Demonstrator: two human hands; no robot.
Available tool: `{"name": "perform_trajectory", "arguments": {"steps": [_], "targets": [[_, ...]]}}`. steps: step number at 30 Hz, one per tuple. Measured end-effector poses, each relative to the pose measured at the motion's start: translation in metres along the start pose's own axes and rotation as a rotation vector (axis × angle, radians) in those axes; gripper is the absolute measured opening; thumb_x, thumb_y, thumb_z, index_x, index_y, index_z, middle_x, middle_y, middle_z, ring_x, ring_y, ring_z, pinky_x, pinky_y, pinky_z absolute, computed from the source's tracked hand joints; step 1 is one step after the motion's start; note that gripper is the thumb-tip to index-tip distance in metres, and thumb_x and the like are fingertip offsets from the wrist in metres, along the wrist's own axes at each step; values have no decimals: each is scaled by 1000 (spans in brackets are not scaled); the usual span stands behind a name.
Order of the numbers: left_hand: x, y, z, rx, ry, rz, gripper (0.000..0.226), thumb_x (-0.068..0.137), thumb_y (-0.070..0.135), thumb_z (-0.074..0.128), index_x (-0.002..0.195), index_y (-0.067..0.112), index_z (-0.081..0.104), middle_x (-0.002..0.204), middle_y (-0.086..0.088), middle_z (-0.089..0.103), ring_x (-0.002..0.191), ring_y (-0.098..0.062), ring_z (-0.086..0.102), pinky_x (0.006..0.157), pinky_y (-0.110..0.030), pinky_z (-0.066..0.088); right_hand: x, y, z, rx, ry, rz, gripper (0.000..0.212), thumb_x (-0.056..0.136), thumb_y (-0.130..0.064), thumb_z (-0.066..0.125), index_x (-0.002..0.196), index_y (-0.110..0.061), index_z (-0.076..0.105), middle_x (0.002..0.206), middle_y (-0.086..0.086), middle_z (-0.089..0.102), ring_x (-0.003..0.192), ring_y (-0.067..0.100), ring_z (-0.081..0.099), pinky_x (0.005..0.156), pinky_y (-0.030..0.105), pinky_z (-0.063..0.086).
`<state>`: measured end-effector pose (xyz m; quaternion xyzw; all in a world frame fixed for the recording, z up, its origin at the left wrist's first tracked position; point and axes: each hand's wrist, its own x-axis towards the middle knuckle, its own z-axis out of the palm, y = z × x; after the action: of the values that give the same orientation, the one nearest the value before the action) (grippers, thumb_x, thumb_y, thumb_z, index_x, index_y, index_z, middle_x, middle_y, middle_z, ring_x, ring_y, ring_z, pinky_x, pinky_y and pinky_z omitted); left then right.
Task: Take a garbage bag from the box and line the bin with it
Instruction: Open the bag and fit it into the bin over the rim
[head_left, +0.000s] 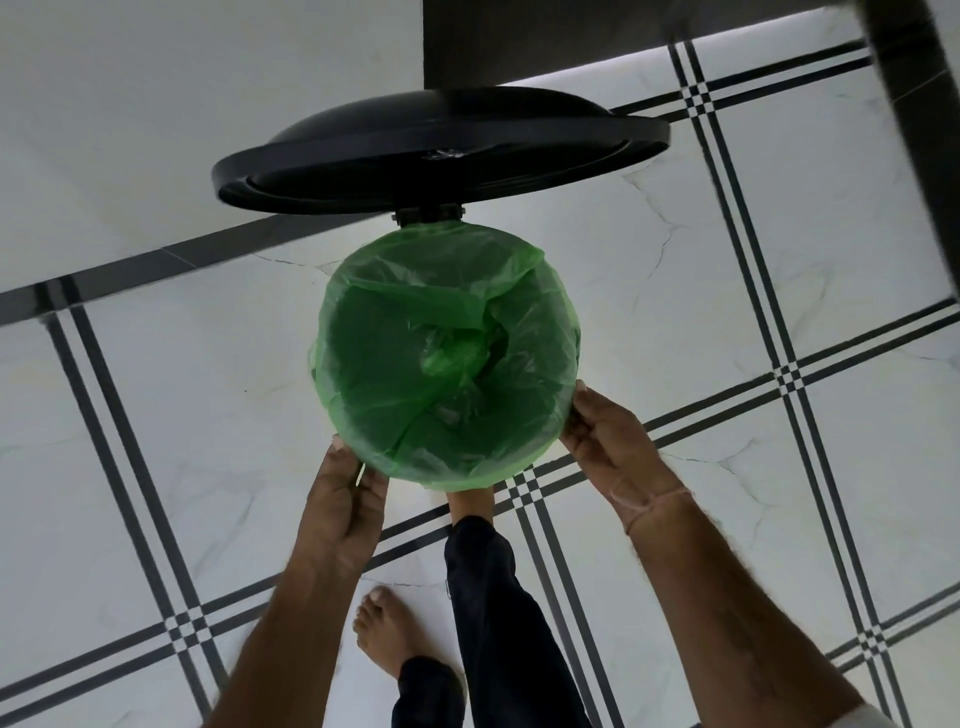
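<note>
Green translucent plastic garbage bag (447, 358) is folded over the round bin (428, 214), black lid (441, 150) raised. Hem is gripped by left hand (345, 488) and right hand (608, 441); it is best pulled down evenly, with slack pressed inside.

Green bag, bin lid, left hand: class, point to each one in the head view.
green bag (374, 364), head view, on its inner left wall.
bin lid (363, 195), head view, on its near edge.
left hand (343, 499), head view, on its back.
</note>
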<state>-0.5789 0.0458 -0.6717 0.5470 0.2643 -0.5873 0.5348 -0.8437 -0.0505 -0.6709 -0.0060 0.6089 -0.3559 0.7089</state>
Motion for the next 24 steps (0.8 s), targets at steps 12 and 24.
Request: {"name": "perform_trajectory", "arguments": {"steps": [12, 24], "targets": [[-1, -10, 11, -16, 134, -187, 22, 106, 11, 49, 93, 16, 66, 92, -1, 72, 80, -16, 67, 61, -21, 56, 0, -7, 15, 4, 18, 59, 43, 104, -43, 53, 110, -4, 72, 99, 13, 77, 96, 26, 75, 88, 43, 63], [-11, -31, 12, -169, 117, -169, 29, 100, 50, 56, 95, 25, 70, 111, 0, 69, 110, -22, 64, 97, -48, 52, -21, 16, 9, -132, 169, 28, 21, 106, -31, 53, 107, -20, 70, 104, -4, 79, 109, 18, 67, 93, 39, 50]]}}
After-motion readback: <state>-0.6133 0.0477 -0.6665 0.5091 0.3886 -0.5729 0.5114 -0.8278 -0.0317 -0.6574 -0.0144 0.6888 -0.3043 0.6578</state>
